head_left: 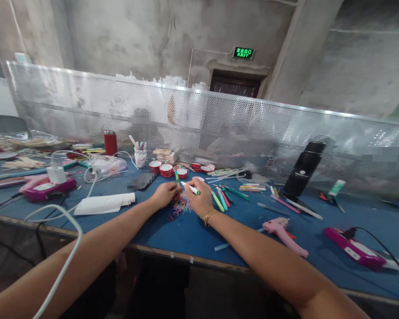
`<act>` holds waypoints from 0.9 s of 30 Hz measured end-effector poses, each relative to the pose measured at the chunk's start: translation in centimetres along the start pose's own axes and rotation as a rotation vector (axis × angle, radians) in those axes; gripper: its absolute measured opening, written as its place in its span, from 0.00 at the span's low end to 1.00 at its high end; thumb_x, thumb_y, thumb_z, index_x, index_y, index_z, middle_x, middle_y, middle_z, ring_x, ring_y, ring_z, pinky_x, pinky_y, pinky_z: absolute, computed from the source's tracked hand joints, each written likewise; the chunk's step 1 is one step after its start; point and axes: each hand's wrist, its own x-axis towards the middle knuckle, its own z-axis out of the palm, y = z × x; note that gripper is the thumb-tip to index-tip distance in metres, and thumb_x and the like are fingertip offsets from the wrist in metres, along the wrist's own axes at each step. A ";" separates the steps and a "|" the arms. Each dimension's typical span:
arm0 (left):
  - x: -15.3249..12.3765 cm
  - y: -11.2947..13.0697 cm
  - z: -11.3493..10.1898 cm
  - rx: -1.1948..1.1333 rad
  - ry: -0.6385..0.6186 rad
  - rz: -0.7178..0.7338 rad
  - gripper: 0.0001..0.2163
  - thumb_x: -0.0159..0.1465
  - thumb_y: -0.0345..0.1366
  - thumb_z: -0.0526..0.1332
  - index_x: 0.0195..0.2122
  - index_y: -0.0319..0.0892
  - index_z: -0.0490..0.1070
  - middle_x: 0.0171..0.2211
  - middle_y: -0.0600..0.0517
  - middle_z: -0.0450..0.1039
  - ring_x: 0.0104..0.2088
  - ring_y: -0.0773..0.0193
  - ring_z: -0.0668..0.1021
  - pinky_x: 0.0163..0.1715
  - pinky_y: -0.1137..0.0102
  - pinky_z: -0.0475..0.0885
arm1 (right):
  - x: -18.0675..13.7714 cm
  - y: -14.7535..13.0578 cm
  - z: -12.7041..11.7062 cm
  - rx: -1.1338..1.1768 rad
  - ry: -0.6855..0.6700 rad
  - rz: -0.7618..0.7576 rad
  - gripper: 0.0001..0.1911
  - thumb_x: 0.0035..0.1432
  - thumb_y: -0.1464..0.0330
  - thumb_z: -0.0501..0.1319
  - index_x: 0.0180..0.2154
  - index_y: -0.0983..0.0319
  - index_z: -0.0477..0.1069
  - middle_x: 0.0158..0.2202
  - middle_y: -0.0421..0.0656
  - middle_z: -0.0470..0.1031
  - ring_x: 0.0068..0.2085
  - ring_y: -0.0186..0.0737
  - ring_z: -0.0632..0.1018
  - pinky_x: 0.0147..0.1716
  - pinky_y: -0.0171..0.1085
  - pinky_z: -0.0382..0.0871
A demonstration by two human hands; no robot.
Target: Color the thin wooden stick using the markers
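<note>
My left hand [165, 195] is closed, its fingertips pinching a thin upright stick [177, 174] with green and reddish colouring. A white marker with a green end [194, 189] is gripped in my right hand [202, 201], its tip pointing left at the stick. I cannot tell whether the tip touches it. Below and between both hands lies a pile of small colourful rubber bands [182, 206]. Just right of my right hand, several coloured markers [222, 198] rest on the blue table [173, 232].
Red-and-white round tins [166, 170] and a cup of pens [140, 157] stand behind my hands. A white paper roll [103, 204] lies left. At right are a pink glue gun [286, 235], a black bottle [304, 169] and a purple power strip [354, 250]. Perforated metal screen [193, 119] borders the back.
</note>
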 end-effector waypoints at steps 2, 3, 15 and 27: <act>0.0 0.0 0.0 -0.005 0.000 -0.005 0.16 0.57 0.47 0.60 0.20 0.41 0.66 0.17 0.56 0.68 0.20 0.69 0.68 0.22 0.75 0.64 | -0.1 -0.1 0.0 0.007 -0.007 -0.011 0.07 0.61 0.63 0.58 0.31 0.57 0.70 0.31 0.39 0.75 0.37 0.39 0.74 0.41 0.37 0.63; 0.0 0.1 0.0 -0.007 0.001 -0.007 0.16 0.57 0.46 0.60 0.20 0.40 0.65 0.17 0.56 0.68 0.19 0.70 0.68 0.22 0.75 0.64 | -0.1 -0.1 0.1 0.011 -0.013 -0.016 0.07 0.61 0.64 0.59 0.31 0.57 0.70 0.31 0.39 0.75 0.37 0.39 0.74 0.42 0.37 0.62; 0.0 -0.2 0.0 0.030 0.010 -0.002 0.14 0.58 0.43 0.60 0.21 0.40 0.66 0.17 0.56 0.68 0.19 0.69 0.68 0.21 0.74 0.62 | -0.1 -0.3 -0.1 0.026 -0.034 -0.039 0.07 0.61 0.63 0.58 0.31 0.58 0.70 0.31 0.39 0.75 0.37 0.39 0.74 0.42 0.37 0.62; 0.0 -0.1 0.1 0.031 0.011 0.011 0.13 0.58 0.42 0.59 0.20 0.40 0.66 0.17 0.56 0.68 0.19 0.69 0.68 0.20 0.75 0.63 | -0.1 -0.1 0.1 0.032 -0.037 -0.044 0.07 0.61 0.64 0.59 0.32 0.58 0.71 0.31 0.39 0.75 0.37 0.39 0.74 0.42 0.37 0.62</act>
